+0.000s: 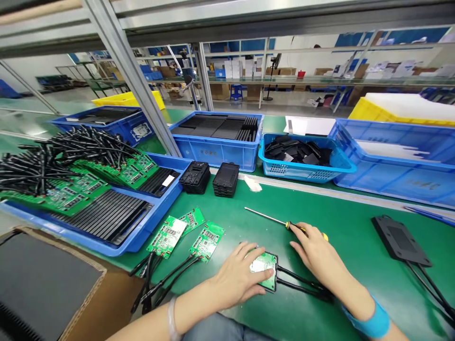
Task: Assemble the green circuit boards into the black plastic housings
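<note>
My left hand (240, 274) lies over a green circuit board (265, 267) seated in a black case, its fingers and thumb pressing on it and partly covering it. Two black cables (296, 285) run from the case's right side and pass under my right wrist. My right hand (318, 248) has its fingers over the yellow-and-black handle of a screwdriver (266, 216). The shaft lies along the green bench, its tip pointing left and away. Left of my left hand are loose circuit boards (207, 241) with black cables.
Stacked black cases (226, 179) stand before a blue bin (216, 150) of black panels. A light-blue basket (305, 169) holds black parts. At left, a blue tray (128, 241) carries cabled boards. A closed black unit (401, 239) lies right. A metal post (137, 71) rises at left.
</note>
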Tool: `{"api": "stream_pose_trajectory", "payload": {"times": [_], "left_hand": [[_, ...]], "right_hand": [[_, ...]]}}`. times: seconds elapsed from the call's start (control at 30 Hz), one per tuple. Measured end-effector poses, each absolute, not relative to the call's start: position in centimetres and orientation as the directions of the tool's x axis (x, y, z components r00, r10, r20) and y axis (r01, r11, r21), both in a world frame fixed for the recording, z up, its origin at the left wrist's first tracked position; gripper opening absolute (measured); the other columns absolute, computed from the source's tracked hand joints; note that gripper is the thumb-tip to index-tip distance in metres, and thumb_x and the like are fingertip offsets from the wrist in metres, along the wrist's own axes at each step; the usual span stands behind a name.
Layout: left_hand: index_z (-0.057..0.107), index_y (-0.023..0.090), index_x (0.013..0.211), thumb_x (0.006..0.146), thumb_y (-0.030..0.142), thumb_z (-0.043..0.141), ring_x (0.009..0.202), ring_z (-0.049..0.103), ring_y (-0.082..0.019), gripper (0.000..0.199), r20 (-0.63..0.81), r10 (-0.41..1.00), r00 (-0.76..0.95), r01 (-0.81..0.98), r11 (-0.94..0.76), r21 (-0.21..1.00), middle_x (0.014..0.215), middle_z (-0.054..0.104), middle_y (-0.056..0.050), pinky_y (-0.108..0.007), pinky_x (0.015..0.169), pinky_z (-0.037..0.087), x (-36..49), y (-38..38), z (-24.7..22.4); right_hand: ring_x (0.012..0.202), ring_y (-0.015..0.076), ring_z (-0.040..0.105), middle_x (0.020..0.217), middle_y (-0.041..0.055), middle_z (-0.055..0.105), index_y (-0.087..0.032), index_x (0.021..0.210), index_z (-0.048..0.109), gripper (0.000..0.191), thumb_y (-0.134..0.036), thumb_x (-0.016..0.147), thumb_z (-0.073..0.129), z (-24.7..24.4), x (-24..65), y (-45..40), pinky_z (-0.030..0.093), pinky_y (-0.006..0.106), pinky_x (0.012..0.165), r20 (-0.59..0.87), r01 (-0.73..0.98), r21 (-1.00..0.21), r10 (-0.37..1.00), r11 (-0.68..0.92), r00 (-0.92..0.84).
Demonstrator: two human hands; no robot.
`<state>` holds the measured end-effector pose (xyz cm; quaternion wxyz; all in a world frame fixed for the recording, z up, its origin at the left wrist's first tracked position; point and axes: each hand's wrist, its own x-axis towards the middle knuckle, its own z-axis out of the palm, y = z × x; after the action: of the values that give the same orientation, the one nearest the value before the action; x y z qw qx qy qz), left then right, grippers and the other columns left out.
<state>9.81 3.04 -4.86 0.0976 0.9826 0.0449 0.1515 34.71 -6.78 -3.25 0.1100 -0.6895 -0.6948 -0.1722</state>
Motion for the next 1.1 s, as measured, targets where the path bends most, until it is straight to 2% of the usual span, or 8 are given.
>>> {"api": "stream_pose_trajectory", "payload": {"times": [0.17,0.37,0.47,0.63,0.77,0.87,1.0,1.1], "left_hand": [[0.057,0.036,0.125,0.081,0.068,0.055,0.104,0.048,-0.028,0.055,0.289,0.137,0.947,0.08,-0.976,0.203,0.131,0.049,-0.012,-0.042,0.084,0.04,9.9,3.2,-5.7],[0.059,0.039,0.123,0.069,0.083,0.05,0.095,0.045,-0.026,0.07,0.302,0.104,0.947,0.039,-0.976,0.213,0.126,0.053,-0.009,-0.037,0.079,0.033,10.2,4.0,-6.2],[0.06,0.041,0.12,0.072,0.082,0.048,0.093,0.044,-0.024,0.065,0.314,0.096,0.944,0.034,-0.98,0.197,0.125,0.054,-0.007,-0.035,0.077,0.032,10.2,4.0,-6.2],[0.06,0.043,0.12,0.076,0.08,0.047,0.091,0.045,-0.024,0.059,0.298,0.111,0.948,0.055,-0.98,0.189,0.122,0.055,-0.006,-0.035,0.076,0.033,10.4,4.0,-5.9],[0.061,0.041,0.119,0.078,0.077,0.049,0.095,0.049,-0.025,0.056,0.303,0.113,0.946,0.057,-0.981,0.186,0.123,0.055,-0.007,-0.037,0.076,0.035,10.3,4.2,-5.4],[0.061,0.038,0.119,0.08,0.071,0.055,0.107,0.048,-0.028,0.051,0.337,0.107,0.936,0.068,-0.99,0.126,0.126,0.055,-0.007,-0.041,0.085,0.037,10.2,3.3,-4.9],[0.059,0.012,0.122,0.093,0.034,0.057,0.104,0.054,-0.024,0.036,0.351,0.119,0.929,0.162,-0.982,-0.094,0.117,0.062,-0.012,-0.039,0.093,0.037,10.4,-0.1,-5.1],[0.06,0.002,0.118,0.091,0.015,0.049,0.099,0.059,-0.023,0.032,0.438,0.17,0.883,0.252,-0.958,-0.135,0.112,0.066,-0.014,-0.036,0.093,0.04,10.9,-2.2,-5.9]], "right_hand": [[0.089,0.0293,0.06,0.108,0.0183,0.059,-0.01,0.12,0.057,0.041,-0.032,0.101,0.028,-3.6,35.4,-6.6,0.056,0.04,0.068,0.355,0.997,0.078,0.935,-0.019,-0.01],[0.066,0.0263,0.061,0.075,0.0106,0.059,-0.018,0.084,0.057,0.049,-0.043,0.102,0.018,-3.4,36.2,-5.4,0.05,0.034,0.049,0.375,0.998,0.032,0.926,-0.048,0.032],[0.055,0.0178,0.061,0.071,0.0041,0.061,-0.02,0.09,0.049,0.039,-0.046,0.103,0.024,-1.9,34.5,-5.7,0.05,0.026,0.048,0.416,0.998,-0.061,0.908,-0.023,0.046],[0.062,0.014,0.066,0.077,0.0005,0.068,-0.023,0.096,0.047,0.021,-0.043,0.095,0.054,0.1,30.2,-7.0,0.051,0.019,0.056,0.577,0.879,-0.475,0.767,0.034,0.282],[0.047,0.0108,0.056,0.062,-0.0037,0.059,-0.023,0.081,0.05,0.021,-0.037,0.095,0.05,-0.8,29.0,-6.7,0.043,0.019,0.046,0.585,0.886,-0.451,0.786,0.109,0.201],[0.039,0.0098,0.046,0.052,-0.0073,0.049,-0.022,0.078,0.05,0.022,-0.035,0.095,0.05,-1.4,29.3,-6.2,0.037,0.02,0.042,0.569,0.893,-0.437,0.803,0.111,0.178],[0.041,0.0101,0.046,0.055,-0.0066,0.05,-0.022,0.078,0.05,0.02,-0.033,0.095,0.049,-1.1,29.3,-5.9,0.036,0.021,0.043,0.538,0.895,-0.421,0.835,0.147,0.116],[0.042,0.0102,0.045,0.055,-0.0068,0.049,-0.022,0.078,0.05,0.019,-0.031,0.095,0.05,-0.3,29.0,-5.5,0.036,0.021,0.044,0.504,0.889,-0.428,0.86,0.163,0.084]]}}
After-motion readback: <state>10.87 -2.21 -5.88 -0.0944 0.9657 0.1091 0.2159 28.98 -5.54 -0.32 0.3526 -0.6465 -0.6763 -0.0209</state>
